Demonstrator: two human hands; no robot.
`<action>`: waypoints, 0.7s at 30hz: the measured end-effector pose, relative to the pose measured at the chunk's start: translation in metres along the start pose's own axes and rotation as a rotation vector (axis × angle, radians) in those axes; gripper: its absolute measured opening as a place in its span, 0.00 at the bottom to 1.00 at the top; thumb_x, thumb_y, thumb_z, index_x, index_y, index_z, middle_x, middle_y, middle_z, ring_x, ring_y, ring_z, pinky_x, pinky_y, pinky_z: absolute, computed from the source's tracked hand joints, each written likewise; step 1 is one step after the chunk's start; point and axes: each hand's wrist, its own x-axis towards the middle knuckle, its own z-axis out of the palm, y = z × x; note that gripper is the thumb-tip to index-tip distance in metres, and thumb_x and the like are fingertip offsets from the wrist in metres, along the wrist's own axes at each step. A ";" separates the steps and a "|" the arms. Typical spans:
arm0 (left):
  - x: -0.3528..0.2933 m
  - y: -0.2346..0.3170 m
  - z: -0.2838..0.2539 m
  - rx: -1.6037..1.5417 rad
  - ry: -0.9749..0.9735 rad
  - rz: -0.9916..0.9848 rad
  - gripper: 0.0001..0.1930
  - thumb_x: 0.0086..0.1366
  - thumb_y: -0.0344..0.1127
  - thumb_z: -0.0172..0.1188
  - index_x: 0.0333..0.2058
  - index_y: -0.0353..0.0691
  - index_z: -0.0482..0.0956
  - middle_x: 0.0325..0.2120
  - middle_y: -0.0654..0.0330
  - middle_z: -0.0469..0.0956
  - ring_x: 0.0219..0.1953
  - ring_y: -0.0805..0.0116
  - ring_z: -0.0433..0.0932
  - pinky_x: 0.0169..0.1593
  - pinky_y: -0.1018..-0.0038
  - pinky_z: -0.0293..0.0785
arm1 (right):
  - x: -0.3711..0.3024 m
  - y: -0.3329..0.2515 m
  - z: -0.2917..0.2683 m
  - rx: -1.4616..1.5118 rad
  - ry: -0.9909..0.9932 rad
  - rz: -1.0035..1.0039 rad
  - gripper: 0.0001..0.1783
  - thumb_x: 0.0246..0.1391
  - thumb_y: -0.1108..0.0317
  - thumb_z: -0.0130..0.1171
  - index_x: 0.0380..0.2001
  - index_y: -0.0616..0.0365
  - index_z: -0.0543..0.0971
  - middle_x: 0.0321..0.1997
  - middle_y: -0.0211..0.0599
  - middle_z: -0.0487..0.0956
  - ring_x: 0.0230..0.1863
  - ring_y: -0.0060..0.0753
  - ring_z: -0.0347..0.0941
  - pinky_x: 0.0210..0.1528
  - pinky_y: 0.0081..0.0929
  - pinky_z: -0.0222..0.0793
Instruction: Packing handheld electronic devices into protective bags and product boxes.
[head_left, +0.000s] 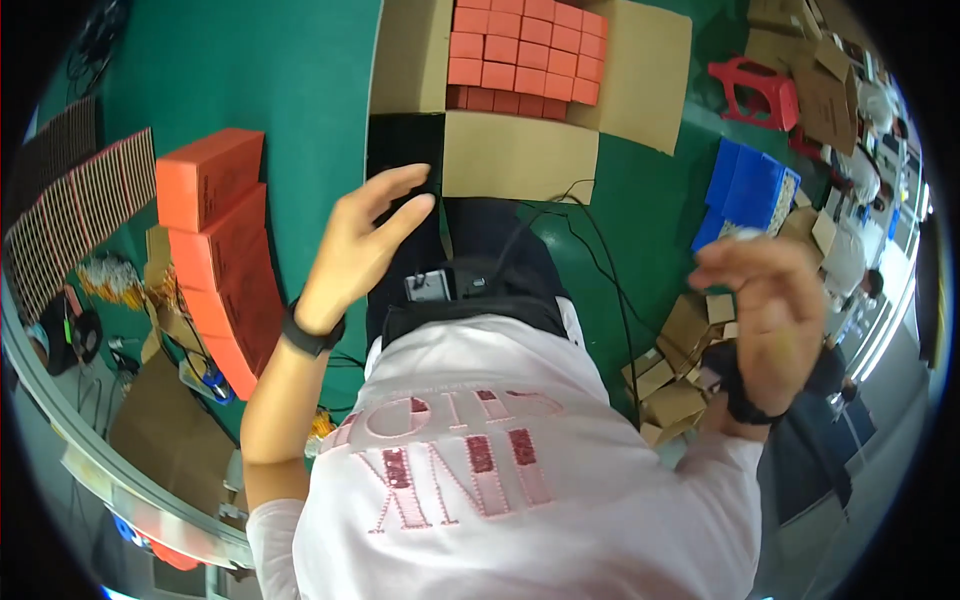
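Observation:
My left hand point(365, 240) is raised at the middle left, its thumb and fingers apart and nothing in it. It is nearest to the lower left of a large open carton point(520, 155), whose brown flaps are folded outward. Rows of small red-orange boxes point(525, 50) fill the carton. Off to the right hangs my right hand point(775, 310), palm partly showing and fingers loosely bent apart. No held thing shows in it; a small white patch lies just behind its fingertips. Both wrists wear dark bands.
Several larger red-orange boxes point(225, 270) stand in a row on the green surface point(310, 70) at left, by a striped mat point(80, 215). At right are a blue bin point(745, 190), a red stool point(755, 92) and loose cardboard boxes point(680, 340). Black cables point(610, 270) trail by my waist. Other people work at far right.

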 end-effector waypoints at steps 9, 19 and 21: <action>0.128 -0.172 0.120 0.749 -0.635 -0.230 0.38 0.60 0.60 0.63 0.46 0.20 0.79 0.45 0.33 0.79 0.50 0.43 0.80 0.54 0.62 0.74 | -0.135 0.125 0.023 -0.204 -0.064 0.840 0.27 0.59 0.68 0.65 0.60 0.62 0.73 0.56 0.40 0.79 0.50 0.31 0.77 0.47 0.26 0.75; 0.124 -0.396 0.348 0.576 -0.367 -0.230 0.33 0.64 0.55 0.59 0.52 0.26 0.74 0.43 0.34 0.79 0.48 0.37 0.79 0.53 0.57 0.76 | -0.253 0.183 -0.045 -0.060 -0.009 0.923 0.29 0.59 0.68 0.65 0.62 0.63 0.70 0.52 0.40 0.80 0.48 0.28 0.78 0.48 0.25 0.74; 0.120 -0.361 0.404 0.305 -0.346 -0.355 0.18 0.64 0.37 0.60 0.44 0.27 0.74 0.35 0.40 0.82 0.35 0.46 0.84 0.38 0.60 0.81 | -0.301 0.192 -0.045 0.181 0.154 1.087 0.29 0.59 0.70 0.64 0.63 0.63 0.69 0.52 0.40 0.80 0.49 0.27 0.78 0.51 0.25 0.74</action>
